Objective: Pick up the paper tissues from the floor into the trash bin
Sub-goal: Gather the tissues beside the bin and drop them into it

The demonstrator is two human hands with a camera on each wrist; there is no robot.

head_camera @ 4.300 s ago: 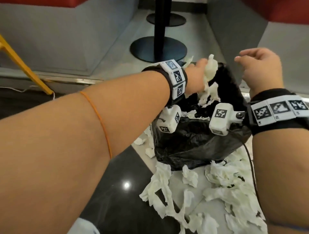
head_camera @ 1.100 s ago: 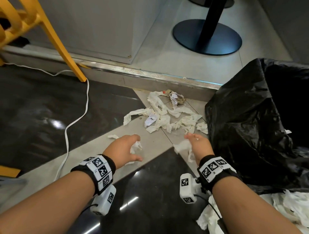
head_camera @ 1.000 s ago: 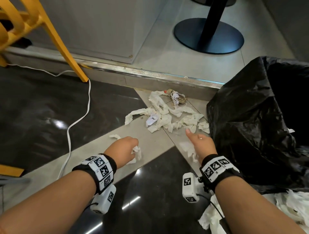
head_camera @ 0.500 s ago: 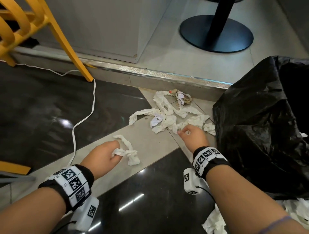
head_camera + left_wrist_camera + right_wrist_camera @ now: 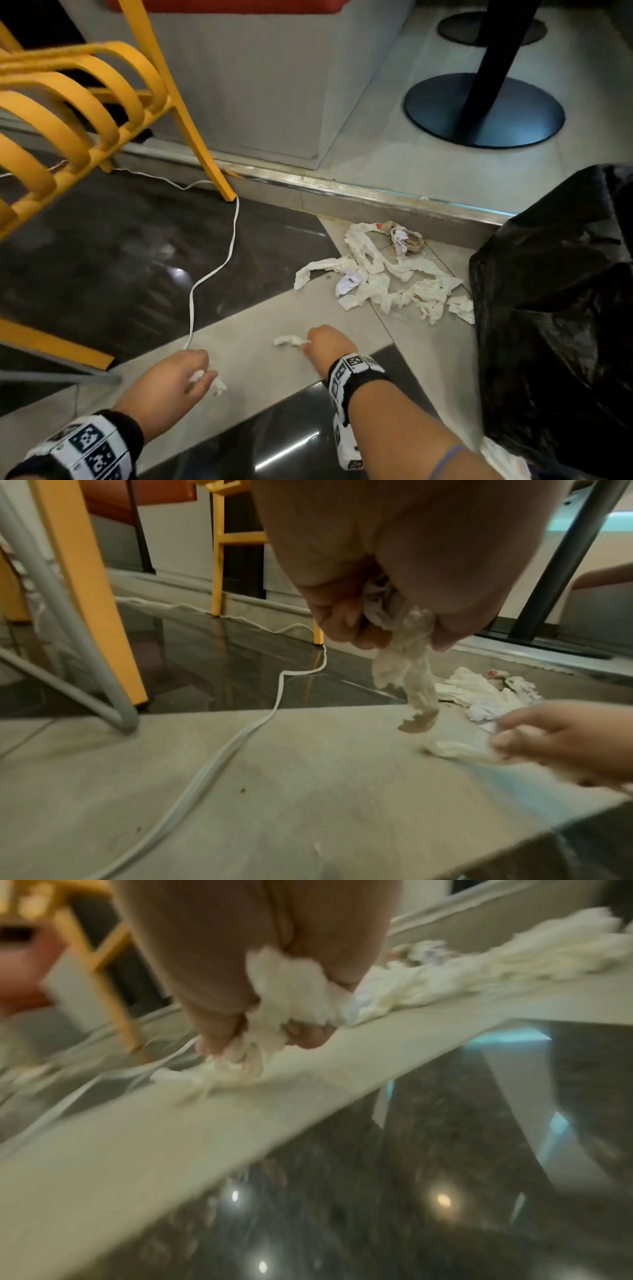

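My left hand [image 5: 191, 371] hangs low over the grey tile strip and grips a crumpled tissue [image 5: 407, 653] whose tail dangles from the fist. My right hand [image 5: 320, 339] is just right of it, curled round a wad of tissue [image 5: 291, 988] and pinching a small scrap [image 5: 289, 340] that lies on the tile. A heap of torn white tissues [image 5: 387, 277] lies farther off by the metal step. The bin's black bag [image 5: 555, 308] stands at the right.
A white cable [image 5: 219, 270] snakes across the dark glossy floor to the tile strip near my left hand. Yellow chair legs [image 5: 191, 113] stand at the left. A black table base [image 5: 483, 109] sits on the raised floor behind the metal step [image 5: 342, 188]. More tissue [image 5: 503, 462] lies by the bag's foot.
Both hands have drawn back and left from the tissue heap. My left hand has lifted its tissue off the tile; my right has come left to a small scrap.
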